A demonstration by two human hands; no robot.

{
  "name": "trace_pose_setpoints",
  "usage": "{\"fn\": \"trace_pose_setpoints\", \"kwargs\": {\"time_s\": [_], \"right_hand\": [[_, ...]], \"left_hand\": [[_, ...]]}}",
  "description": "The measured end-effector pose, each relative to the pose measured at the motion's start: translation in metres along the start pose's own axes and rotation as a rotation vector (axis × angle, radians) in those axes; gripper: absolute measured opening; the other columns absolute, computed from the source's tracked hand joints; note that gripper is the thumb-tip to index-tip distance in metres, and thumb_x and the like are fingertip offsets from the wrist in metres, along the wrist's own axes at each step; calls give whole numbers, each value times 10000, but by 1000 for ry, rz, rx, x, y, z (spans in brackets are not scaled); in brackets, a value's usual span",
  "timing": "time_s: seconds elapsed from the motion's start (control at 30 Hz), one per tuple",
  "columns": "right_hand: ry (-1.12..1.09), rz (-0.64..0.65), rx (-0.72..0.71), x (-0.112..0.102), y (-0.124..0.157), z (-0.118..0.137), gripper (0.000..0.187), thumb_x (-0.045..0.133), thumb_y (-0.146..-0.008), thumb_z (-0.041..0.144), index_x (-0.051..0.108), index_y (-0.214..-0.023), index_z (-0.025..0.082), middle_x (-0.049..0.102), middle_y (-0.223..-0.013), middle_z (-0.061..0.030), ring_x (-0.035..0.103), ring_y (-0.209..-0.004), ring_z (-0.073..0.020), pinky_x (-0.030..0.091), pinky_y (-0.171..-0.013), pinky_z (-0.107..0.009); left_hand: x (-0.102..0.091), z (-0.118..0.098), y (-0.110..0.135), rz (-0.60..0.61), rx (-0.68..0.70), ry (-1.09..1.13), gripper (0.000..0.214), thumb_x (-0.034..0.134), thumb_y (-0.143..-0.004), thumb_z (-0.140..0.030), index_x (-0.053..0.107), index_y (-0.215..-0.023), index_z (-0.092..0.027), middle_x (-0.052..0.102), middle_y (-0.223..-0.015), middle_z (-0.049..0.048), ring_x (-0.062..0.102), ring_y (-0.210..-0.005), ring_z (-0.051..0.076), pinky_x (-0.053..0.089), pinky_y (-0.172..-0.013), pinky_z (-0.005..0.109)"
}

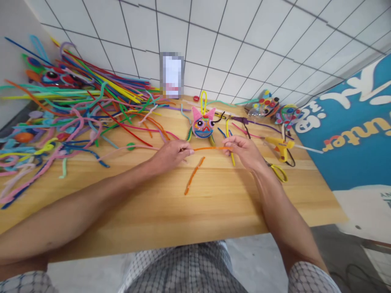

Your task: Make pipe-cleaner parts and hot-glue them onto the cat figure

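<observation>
Both of my hands hold one orange pipe cleaner [207, 149] stretched level just above the wooden table [214, 199]. My left hand [172, 154] pinches its left end and my right hand [242, 149] pinches its right end. A second, shorter orange pipe cleaner [193, 176] lies on the table just below them. Behind the hands stands a small pipe-cleaner cat face [203, 123] with pink ears, round eyes and a yellow loop on top. A yellow pipe cleaner [229, 140] lies beside my right hand.
A large heap of coloured pipe cleaners [70, 110] covers the table's left side. A yellow glue gun [279, 145] and yellow-handled scissors [278, 171] lie right of my right hand. Bags of coloured beads [273, 108] sit at the back right, a blue banner [351, 134] beyond the edge.
</observation>
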State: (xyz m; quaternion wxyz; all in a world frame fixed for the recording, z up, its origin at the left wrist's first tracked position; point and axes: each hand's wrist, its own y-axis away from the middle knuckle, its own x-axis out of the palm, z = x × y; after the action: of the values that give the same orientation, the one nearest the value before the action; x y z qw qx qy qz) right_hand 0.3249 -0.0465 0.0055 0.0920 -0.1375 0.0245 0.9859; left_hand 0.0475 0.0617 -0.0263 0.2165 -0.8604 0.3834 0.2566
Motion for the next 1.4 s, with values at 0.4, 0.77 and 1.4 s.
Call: {"fn": "trace_pose_setpoints", "kwargs": {"time_s": [0.4,0.77,1.4], "right_hand": [[-140,12,54,2,11,0,536,890,-723,704,802,-916,211,766,-761,-32,675,-649,-147,550,-653,-288],[-59,-217,-73,7,5,-11,399,938,-694,535,754,-850,217,727,-670,6,624,-558,-129,540,-570,-277],[796,-77,-682,66,23,-7,220,567,-1086,293,750,-972,245,784,-907,-65,705,-899,-239,508,-872,-401]], "left_hand": [[5,-1,3,23,-30,6,282,570,-965,-371,701,-806,-178,708,-769,25,665,-730,176,447,-679,281],[2,-2,1,50,-47,-36,222,570,-951,-328,705,-852,-182,726,-814,32,663,-776,181,454,-713,289],[12,-11,4,40,49,62,205,623,-971,-279,705,-815,-174,654,-713,-8,581,-689,145,424,-681,264]]}}
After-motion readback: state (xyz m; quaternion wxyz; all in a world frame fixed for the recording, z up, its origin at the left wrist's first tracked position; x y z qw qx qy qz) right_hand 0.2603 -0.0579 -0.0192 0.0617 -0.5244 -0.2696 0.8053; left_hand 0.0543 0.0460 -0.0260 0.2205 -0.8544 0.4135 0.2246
